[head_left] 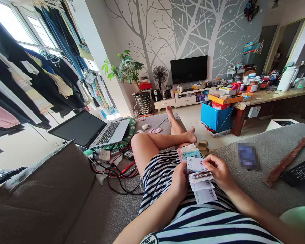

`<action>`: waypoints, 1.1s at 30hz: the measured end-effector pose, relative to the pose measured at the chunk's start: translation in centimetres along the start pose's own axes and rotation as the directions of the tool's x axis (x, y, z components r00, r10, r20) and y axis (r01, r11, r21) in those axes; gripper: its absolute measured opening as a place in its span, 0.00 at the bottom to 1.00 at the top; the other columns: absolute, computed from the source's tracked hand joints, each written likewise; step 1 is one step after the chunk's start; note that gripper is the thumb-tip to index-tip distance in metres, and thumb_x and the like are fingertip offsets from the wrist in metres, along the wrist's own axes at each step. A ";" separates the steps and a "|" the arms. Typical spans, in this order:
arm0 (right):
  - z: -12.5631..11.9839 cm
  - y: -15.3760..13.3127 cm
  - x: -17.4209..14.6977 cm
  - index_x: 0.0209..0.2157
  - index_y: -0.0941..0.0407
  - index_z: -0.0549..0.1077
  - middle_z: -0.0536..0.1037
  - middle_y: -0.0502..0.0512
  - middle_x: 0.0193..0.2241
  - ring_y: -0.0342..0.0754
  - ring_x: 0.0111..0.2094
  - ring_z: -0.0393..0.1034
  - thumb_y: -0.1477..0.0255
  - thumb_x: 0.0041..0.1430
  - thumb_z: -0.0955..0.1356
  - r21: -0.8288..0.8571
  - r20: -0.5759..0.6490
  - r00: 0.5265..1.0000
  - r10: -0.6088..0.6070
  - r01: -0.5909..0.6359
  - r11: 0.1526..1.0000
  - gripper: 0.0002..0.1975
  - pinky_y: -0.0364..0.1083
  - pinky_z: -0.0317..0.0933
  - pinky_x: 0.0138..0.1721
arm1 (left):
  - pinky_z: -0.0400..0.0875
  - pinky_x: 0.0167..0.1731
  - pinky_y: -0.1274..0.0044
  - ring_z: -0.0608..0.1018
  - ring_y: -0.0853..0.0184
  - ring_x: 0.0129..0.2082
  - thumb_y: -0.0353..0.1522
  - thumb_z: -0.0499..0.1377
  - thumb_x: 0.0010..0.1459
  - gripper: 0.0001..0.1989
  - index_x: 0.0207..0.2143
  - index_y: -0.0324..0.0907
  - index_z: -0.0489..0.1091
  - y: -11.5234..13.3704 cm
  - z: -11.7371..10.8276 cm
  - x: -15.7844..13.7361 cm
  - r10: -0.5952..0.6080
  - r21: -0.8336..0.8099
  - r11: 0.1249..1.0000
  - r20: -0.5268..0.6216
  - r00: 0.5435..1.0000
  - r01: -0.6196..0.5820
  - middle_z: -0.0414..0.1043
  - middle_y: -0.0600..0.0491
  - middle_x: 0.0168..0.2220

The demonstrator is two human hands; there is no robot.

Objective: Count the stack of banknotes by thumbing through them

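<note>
A bundle of pale purple-and-white banknotes (193,165) is between my two hands over my lap. My left hand (180,180) is closed around the bundle's left side, thumb on top. On the right, the thumb and fingers of my right hand (218,169) pinch the edge of the top note. Just beyond them, a stack of teal and pink notes (189,153) rests on the striped clothing (165,166). Below the bundle, whitish notes (205,196) hang or lie fanned toward my belly; how they are supported is hidden.
An open laptop (109,133) sits at the left of the sofa, with tangled cables (119,173) beside it. To the right are a black remote control (300,173), a brown stick-like object (289,159) and a blurred purple item (247,156). A blue box (216,118) stands on the floor.
</note>
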State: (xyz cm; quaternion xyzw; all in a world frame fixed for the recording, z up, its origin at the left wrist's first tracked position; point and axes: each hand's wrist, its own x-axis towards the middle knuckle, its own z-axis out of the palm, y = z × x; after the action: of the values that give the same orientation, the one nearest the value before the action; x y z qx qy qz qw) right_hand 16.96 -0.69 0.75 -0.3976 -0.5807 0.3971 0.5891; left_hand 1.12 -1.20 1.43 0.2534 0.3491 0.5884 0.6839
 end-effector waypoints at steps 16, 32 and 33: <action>0.1 -0.3 -0.2 0.28 0.54 0.75 0.70 0.48 0.23 0.46 0.26 0.61 0.52 0.60 0.72 0.020 0.064 0.998 -0.004 0.003 1.000 0.20 0.44 0.57 0.29 | 0.77 0.47 0.65 0.84 0.49 0.45 0.39 0.69 0.42 0.14 0.29 0.37 0.81 0.6 0.8 -0.5 0.021 0.039 0.999 0.027 0.999 -0.022 0.85 0.44 0.34; 0.1 -0.7 -0.4 0.26 0.53 0.73 0.72 0.51 0.23 0.47 0.25 0.62 0.44 0.67 0.66 0.063 0.096 0.994 -0.056 0.051 0.997 0.28 0.46 0.57 0.28 | 0.77 0.46 0.65 0.84 0.51 0.42 0.39 0.72 0.42 0.20 0.36 0.37 0.82 0.3 0.1 -0.1 -0.001 0.000 1.000 0.043 0.999 0.001 0.85 0.44 0.37; 0.1 -0.6 -0.3 0.25 0.53 0.72 0.71 0.50 0.22 0.47 0.24 0.61 0.44 0.66 0.67 0.058 0.082 0.995 -0.055 0.051 0.997 0.28 0.46 0.57 0.28 | 0.77 0.47 0.65 0.84 0.51 0.43 0.39 0.73 0.41 0.20 0.36 0.37 0.82 0.3 0.1 -0.2 0.002 -0.004 1.000 0.041 0.999 -0.002 0.85 0.44 0.37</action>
State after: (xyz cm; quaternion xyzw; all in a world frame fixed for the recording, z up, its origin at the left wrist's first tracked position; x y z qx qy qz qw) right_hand 16.87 -1.20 1.19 -0.3485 -0.6038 0.4135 0.5857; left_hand 1.02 -1.30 1.77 0.2643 0.3335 0.5846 0.6907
